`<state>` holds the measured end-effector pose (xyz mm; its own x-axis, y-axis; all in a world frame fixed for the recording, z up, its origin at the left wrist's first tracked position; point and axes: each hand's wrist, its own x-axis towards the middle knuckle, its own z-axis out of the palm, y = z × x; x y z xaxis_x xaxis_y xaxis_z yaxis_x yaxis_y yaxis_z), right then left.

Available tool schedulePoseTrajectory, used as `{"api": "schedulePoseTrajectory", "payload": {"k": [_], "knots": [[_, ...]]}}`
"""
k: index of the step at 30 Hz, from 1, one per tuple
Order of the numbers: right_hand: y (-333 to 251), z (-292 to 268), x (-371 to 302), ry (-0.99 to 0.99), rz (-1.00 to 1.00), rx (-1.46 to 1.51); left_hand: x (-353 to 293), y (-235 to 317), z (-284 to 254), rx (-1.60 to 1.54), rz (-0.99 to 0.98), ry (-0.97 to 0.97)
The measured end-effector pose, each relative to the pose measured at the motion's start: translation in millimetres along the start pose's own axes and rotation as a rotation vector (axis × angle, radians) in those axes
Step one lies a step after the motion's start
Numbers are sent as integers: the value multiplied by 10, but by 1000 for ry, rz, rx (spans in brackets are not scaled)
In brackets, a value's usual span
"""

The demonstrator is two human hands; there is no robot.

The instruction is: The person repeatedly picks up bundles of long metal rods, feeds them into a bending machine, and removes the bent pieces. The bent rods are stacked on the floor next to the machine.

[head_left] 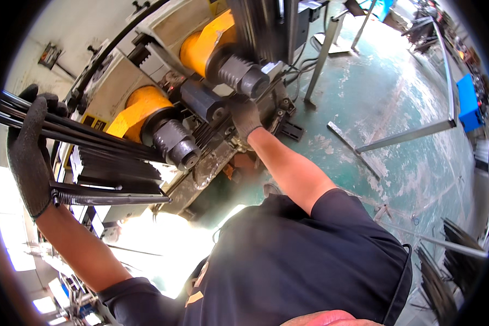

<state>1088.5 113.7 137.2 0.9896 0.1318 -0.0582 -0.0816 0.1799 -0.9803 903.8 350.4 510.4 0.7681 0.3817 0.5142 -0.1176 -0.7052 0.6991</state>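
My left hand [30, 157], in a dark knit glove, is closed round a bundle of long dark metal rods [98, 133] at the left. The rods slant down to the right, toward the lower threaded spindle [176, 144] of a machine. My right hand [245, 115], gloved as well, reaches in by the end of a dark faceted block [204, 101], just below the upper threaded spindle [240, 73]. Its fingers are blurred and dark against the machine, so I cannot see whether they hold anything.
Yellow housings [138, 111] sit behind the spindles. A coil spring [108, 199] runs below the rods. To the right, a metal frame [407, 136] stands on the worn green floor [353, 98], near a blue box [469, 103]. Dark bar stock [437, 282] lies at the lower right.
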Motion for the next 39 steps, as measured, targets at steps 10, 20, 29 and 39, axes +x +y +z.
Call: {"api": "schedulePoseTrajectory", "payload": {"k": [10,20,29,39], "knots": [[272,-42,194,-138,-532,-311,-49,94,-5,35,-157,-95],[346,-87,224,-91,-663,-633,-97,211,-29,162,-193,-130],[384,-117,236,-218,-449,-1015,-322,483,54,300,-144,-40],[-501,-2393,-851,74,58,67,-2431,1011,565,-102,143,84]]}}
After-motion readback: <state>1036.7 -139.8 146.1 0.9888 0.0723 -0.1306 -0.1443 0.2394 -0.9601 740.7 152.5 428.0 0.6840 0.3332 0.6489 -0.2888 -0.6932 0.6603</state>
